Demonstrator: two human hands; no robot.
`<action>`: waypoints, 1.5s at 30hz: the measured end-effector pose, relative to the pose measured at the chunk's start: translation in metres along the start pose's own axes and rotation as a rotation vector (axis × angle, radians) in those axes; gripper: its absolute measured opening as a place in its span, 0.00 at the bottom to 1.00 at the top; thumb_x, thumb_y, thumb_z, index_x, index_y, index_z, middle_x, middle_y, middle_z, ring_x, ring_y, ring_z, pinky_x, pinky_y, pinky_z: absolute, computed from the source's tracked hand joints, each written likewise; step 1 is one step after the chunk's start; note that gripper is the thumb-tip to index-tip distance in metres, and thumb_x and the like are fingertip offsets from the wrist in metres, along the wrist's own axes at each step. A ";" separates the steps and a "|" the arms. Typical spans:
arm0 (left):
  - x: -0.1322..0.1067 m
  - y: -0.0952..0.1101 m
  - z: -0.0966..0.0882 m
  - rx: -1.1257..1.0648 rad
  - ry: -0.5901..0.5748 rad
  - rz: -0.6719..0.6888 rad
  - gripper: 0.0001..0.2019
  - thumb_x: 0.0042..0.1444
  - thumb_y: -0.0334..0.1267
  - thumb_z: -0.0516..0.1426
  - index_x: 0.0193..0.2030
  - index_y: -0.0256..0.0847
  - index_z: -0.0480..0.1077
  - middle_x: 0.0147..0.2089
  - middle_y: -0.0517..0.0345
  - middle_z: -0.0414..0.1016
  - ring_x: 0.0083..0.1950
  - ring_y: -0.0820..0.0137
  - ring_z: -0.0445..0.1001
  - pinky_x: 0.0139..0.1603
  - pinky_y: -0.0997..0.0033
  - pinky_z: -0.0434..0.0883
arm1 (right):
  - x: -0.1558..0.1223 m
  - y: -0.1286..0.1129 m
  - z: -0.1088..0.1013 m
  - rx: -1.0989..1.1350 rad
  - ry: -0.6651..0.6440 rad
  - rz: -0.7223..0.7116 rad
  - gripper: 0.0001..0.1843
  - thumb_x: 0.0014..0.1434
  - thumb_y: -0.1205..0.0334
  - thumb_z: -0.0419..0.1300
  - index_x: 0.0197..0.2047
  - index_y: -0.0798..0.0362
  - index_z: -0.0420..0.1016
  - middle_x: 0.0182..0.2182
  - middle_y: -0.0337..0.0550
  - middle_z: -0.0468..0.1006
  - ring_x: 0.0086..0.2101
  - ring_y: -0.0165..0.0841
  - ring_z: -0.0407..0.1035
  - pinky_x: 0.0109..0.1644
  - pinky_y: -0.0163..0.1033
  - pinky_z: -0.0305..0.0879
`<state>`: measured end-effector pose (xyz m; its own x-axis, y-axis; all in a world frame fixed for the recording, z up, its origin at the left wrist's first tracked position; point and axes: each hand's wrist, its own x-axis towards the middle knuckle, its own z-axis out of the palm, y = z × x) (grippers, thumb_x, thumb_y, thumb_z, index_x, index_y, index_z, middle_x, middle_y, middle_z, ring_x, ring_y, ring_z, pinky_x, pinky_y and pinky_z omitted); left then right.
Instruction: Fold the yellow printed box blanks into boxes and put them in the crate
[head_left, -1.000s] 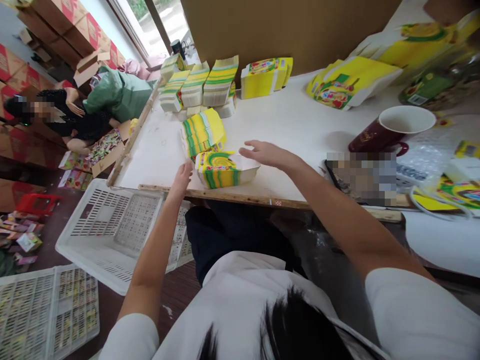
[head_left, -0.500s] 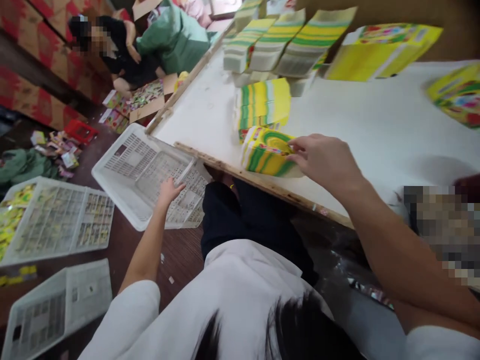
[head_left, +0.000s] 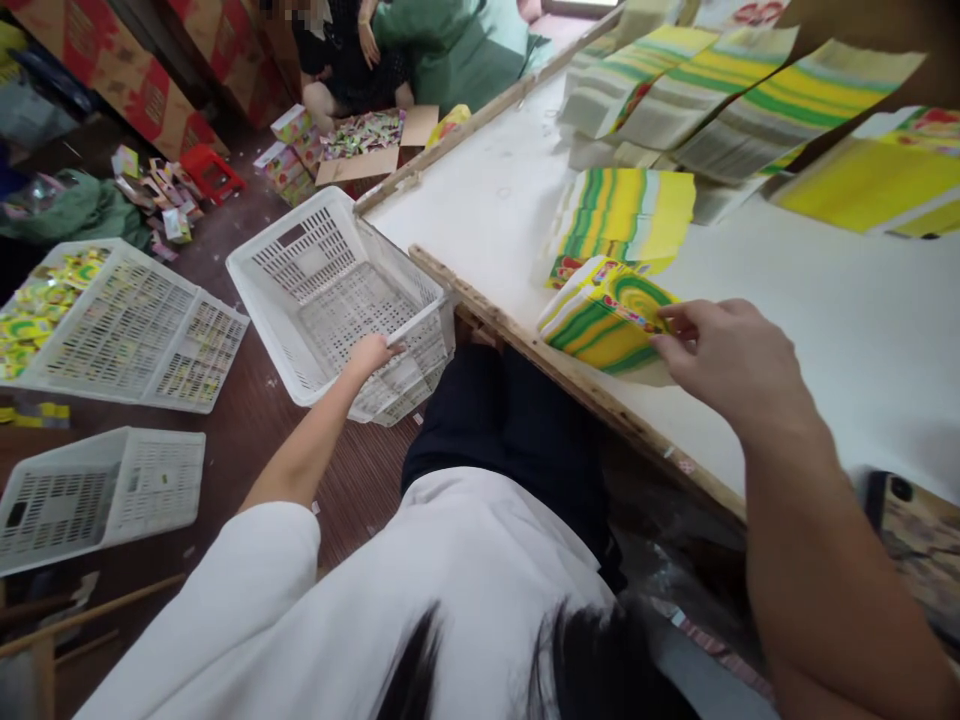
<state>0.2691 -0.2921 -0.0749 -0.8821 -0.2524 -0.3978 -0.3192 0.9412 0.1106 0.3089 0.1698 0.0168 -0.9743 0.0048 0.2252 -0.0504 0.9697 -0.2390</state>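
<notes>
"What does the left hand (head_left: pixel 369 357) do?"

"It curls over the near rim of a crate (head_left: pixel 405 372). A filled crate (head_left: pixel 161 320) sits at its nine o'clock, a box (head_left: pixel 420 130) of small packs at twelve."

"And between the two hands?"

"The table's wooden edge (head_left: pixel 523 342) stands between the crate and the front stack (head_left: pixel 611 325)."

"The right hand (head_left: pixel 731 350)?"

"Thumb and fingers pinch the front stack's right end, nearly together. That stack lies at nine o'clock from it, the back stack (head_left: pixel 622 215) between ten and eleven, a phone (head_left: pixel 926 550) between four and five."
</notes>
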 end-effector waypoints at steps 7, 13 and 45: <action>-0.034 0.014 0.025 -0.035 -0.017 0.076 0.25 0.59 0.60 0.59 0.45 0.39 0.80 0.48 0.37 0.81 0.55 0.48 0.78 0.54 0.58 0.71 | 0.003 -0.001 -0.007 0.019 -0.069 0.044 0.20 0.55 0.56 0.67 0.51 0.51 0.81 0.38 0.51 0.79 0.41 0.46 0.75 0.46 0.49 0.70; -0.026 0.007 0.015 -0.047 0.056 0.095 0.21 0.62 0.56 0.57 0.51 0.44 0.80 0.51 0.43 0.82 0.57 0.52 0.77 0.55 0.62 0.69 | 0.000 0.004 -0.005 0.103 -0.041 0.054 0.18 0.52 0.60 0.69 0.48 0.51 0.82 0.35 0.48 0.79 0.38 0.43 0.76 0.46 0.47 0.70; 0.014 -0.008 0.008 0.127 0.210 0.044 0.26 0.63 0.59 0.54 0.52 0.40 0.77 0.51 0.39 0.81 0.54 0.48 0.78 0.51 0.57 0.71 | -0.001 -0.016 -0.020 0.691 0.201 0.173 0.35 0.32 0.50 0.74 0.44 0.48 0.67 0.29 0.33 0.71 0.28 0.35 0.71 0.37 0.47 0.73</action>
<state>0.2624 -0.3015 -0.0881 -0.9512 -0.2390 -0.1953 -0.2443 0.9697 0.0031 0.3155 0.1591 0.0392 -0.9251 0.2527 0.2835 -0.0914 0.5765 -0.8120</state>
